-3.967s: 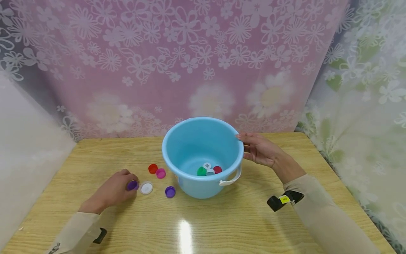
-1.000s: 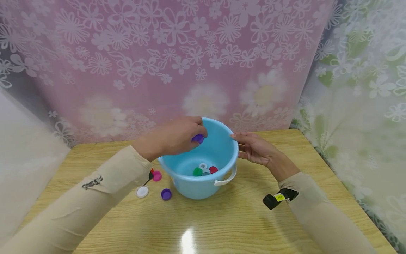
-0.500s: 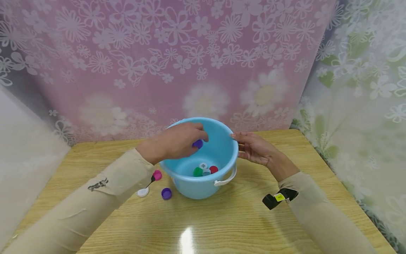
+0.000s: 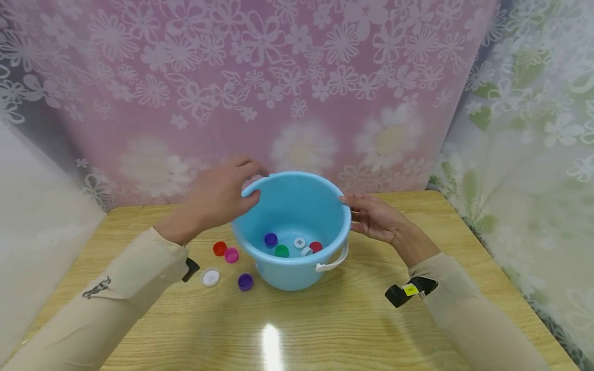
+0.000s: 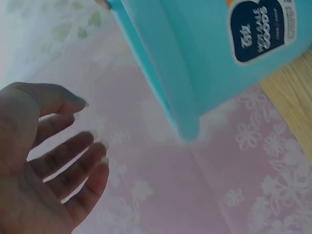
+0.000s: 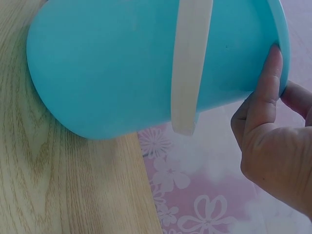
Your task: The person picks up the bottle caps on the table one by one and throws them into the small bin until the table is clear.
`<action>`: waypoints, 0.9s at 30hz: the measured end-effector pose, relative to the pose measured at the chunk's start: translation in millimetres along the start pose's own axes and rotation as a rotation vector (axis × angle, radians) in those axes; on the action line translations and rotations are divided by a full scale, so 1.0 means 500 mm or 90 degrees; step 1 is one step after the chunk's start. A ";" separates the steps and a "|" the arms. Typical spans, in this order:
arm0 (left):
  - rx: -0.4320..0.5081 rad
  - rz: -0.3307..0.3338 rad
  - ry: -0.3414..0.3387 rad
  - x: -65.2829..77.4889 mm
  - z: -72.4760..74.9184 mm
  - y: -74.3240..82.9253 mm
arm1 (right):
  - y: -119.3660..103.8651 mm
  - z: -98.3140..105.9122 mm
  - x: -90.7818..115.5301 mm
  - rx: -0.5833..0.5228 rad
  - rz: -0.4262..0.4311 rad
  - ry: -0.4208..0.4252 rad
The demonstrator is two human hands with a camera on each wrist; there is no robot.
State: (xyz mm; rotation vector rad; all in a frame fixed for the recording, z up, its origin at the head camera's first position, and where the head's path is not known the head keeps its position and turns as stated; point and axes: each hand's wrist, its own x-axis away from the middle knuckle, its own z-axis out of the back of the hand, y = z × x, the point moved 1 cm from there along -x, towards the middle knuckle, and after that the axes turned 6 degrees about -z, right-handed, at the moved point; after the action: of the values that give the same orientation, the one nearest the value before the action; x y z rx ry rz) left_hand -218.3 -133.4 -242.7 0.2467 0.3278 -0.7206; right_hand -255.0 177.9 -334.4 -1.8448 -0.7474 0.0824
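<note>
A light blue bucket [image 4: 291,273] stands upright on the table. In it lie a purple cap [image 4: 271,240], a green cap [image 4: 281,251], a red cap [image 4: 315,247] and white ones, including a cap [image 4: 299,242] with a cross mark. My left hand [image 4: 220,193], holding nothing, hovers by the bucket's left rim; the left wrist view shows its fingers loosely bent and apart from the bucket [image 5: 209,53]. My right hand [image 4: 375,216] holds the bucket's right rim, digits on both sides of the edge in the right wrist view.
Left of the bucket on the wooden table [image 4: 352,330] lie a red cap [image 4: 220,249], a pink cap [image 4: 231,255], a white cap [image 4: 211,277] and a purple cap [image 4: 245,281]. The bucket's white handle [image 4: 332,265] hangs at its right front. Flowered curtains [image 4: 297,93] surround the table.
My left hand picked up a purple cap from the table, carried it over the bucket and let it drop inside. It has since moved back left to the rim. My right hand stayed put.
</note>
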 end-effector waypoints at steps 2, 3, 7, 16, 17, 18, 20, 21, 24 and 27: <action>-0.006 0.046 0.042 0.019 0.008 -0.018 | 0.001 0.001 0.000 -0.001 0.000 0.000; -0.008 0.066 0.056 0.028 0.011 -0.027 | 0.001 0.001 0.000 -0.001 0.000 0.002; 0.005 0.120 0.061 0.066 0.012 -0.063 | 0.001 0.002 -0.001 -0.003 0.002 0.005; 0.014 0.164 -0.040 0.153 -0.046 -0.128 | 0.005 0.003 -0.003 -0.013 0.006 -0.020; 0.015 0.167 -0.055 0.162 -0.057 -0.133 | 0.005 0.003 -0.003 -0.016 0.007 -0.024; 0.018 0.168 -0.068 0.171 -0.069 -0.138 | 0.005 0.004 -0.003 -0.016 0.009 -0.028; 0.032 0.172 -0.094 0.188 -0.092 -0.145 | 0.005 0.005 -0.003 -0.019 0.011 -0.032; 0.038 0.176 -0.105 0.196 -0.104 -0.148 | 0.006 0.005 -0.003 -0.019 0.012 -0.032; 0.051 0.189 -0.132 0.219 -0.135 -0.153 | 0.006 0.005 -0.004 -0.020 0.012 -0.025; 0.065 0.217 -0.159 0.237 -0.160 -0.154 | 0.005 0.003 -0.004 -0.023 0.010 -0.022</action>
State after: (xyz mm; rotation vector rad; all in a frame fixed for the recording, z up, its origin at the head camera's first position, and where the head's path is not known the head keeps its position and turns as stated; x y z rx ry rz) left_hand -203.6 -234.2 -369.2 0.2964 0.0084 -0.4247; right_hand -255.9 177.8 -337.9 -1.8884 -0.7625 0.1119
